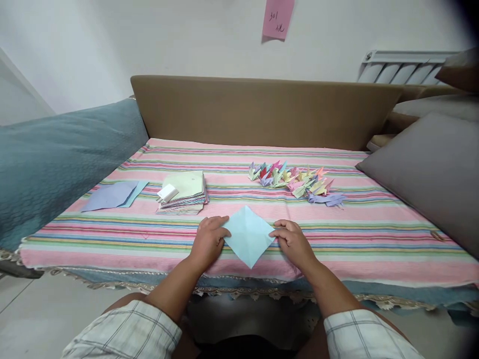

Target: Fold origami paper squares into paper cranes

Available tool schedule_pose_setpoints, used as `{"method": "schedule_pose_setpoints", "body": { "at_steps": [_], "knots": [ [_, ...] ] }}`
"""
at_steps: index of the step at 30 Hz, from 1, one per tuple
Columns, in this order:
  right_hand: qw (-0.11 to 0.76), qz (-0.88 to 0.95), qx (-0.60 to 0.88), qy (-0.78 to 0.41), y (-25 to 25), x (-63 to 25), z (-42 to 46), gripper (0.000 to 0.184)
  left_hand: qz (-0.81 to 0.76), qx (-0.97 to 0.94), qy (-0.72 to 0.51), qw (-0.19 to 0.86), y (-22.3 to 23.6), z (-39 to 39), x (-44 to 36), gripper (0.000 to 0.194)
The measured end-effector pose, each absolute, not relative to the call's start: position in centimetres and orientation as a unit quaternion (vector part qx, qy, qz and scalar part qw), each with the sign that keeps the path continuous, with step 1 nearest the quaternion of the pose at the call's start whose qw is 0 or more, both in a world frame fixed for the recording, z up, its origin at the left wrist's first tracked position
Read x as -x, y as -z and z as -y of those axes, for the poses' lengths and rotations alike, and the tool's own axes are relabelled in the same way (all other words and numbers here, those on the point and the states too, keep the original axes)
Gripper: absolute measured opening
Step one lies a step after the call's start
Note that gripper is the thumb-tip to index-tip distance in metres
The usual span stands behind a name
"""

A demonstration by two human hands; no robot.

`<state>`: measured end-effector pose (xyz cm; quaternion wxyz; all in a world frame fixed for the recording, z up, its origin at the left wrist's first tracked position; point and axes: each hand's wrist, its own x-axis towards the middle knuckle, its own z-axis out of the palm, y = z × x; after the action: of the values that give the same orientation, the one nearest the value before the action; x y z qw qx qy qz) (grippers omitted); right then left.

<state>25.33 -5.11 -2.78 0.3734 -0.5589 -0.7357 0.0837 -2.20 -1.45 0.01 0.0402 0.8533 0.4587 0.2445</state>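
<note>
A light blue square of paper (248,235) lies like a diamond on the striped pink cloth (374,239), creased across its middle. My left hand (208,240) pinches its left corner with curled fingers. My right hand (293,241) pinches the right corner the same way. Both hands rest on the cloth near the front edge.
A stack of coloured paper sheets (184,193) with a small white block (167,192) on top lies left of centre. Flat blue and lilac sheets (112,195) lie further left. Several folded paper cranes (295,181) lie at the back right. Grey cushion (430,179) right, teal cushion (56,164) left.
</note>
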Motion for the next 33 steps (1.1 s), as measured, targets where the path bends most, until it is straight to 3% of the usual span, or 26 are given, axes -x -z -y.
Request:
{"method": "schedule_pose_setpoints", "body": {
  "at_steps": [7,14,25,33],
  "knots": [
    [0.335,0.741,0.571,-0.11,1.9,-24.9,5.4,0.03,-0.431,-0.887,-0.152,0.067,-0.6,2.1,2.9,0.038],
    [0.289,0.758,0.563,-0.156,1.3,-25.3,5.5,0.03,-0.417,-0.891,-0.124,0.131,-1.5,1.8,4.4,0.064],
    [0.3,0.771,0.54,-0.156,1.7,-25.6,5.4,0.043,-0.384,-0.905,-0.164,0.082,-0.9,0.2,4.3,0.036],
    [0.377,0.736,0.55,-0.114,2.0,-25.1,4.7,0.016,-0.385,-0.889,-0.221,0.112,-1.1,-0.4,3.9,0.026]
  ]
}}
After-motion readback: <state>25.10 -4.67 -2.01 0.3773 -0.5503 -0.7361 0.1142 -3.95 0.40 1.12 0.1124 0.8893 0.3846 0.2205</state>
